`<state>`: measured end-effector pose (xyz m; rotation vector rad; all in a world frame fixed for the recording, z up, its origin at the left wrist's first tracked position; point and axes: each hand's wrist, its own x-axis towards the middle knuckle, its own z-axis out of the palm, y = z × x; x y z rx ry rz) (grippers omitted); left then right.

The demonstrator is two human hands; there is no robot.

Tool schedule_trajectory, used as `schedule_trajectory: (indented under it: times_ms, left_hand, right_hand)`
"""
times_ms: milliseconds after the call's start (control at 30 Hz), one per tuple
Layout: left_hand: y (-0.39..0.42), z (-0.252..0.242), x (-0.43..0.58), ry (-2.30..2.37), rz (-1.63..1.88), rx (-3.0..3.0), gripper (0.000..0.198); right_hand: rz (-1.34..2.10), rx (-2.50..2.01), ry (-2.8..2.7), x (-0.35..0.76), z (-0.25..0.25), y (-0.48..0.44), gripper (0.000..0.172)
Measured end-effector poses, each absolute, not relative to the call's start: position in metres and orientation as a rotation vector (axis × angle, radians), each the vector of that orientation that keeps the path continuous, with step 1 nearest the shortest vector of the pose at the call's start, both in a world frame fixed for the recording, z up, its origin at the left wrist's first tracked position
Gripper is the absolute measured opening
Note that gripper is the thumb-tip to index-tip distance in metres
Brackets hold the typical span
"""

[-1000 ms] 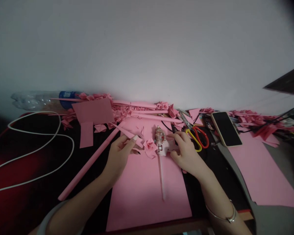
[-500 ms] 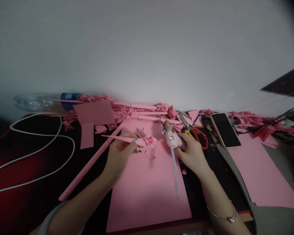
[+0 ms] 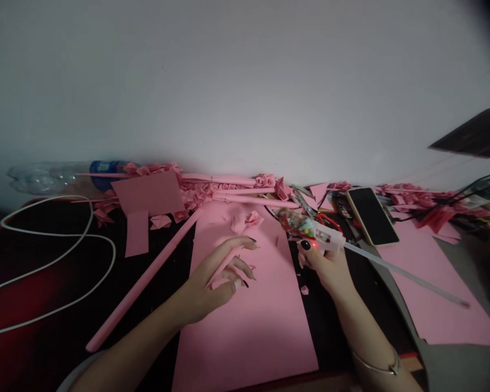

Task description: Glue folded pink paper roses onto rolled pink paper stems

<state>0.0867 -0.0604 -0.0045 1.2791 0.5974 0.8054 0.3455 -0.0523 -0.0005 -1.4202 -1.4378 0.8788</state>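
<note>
Head view: glue gun (image 3: 320, 237) swung sideways

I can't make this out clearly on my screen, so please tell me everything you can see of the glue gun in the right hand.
The small hot glue gun has a white, plastic-looking body with a small red light glowing on it. Its end nearest the wall carries a colourful, glittery-looking patch, too blurred to make out. A long, translucent glue stick extends from its other end, slanting out over a pink paper sheet. The right hand grips the body from below, holding it above the table's dark surface.
</note>
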Motion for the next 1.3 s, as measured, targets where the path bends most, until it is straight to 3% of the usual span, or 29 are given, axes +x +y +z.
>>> schedule_trajectory:
  times_ms: [233,500,967,1300]
  left_hand:
    - [-0.063,0.004,0.085,0.590,0.635,1.272,0.080]
    - [-0.056,-0.009,0.099,0.828,0.812,0.982,0.027]
    - [-0.059,-0.008,0.106,0.811,0.722,0.914,0.011]
    - [-0.059,-0.009,0.106,0.813,0.746,0.891,0.016]
  right_hand:
    - [1.206,-1.338,-1.260,0.339,-0.005,-0.053,0.038]
    - [1.258,-1.440,-1.279,0.331,-0.006,-0.057,0.039]
    - [1.182,-1.468,-1.574,0.321,-0.002,-0.058,0.023]
    - [1.148,-1.527,-1.560,0.321,-0.002,-0.058,0.022]
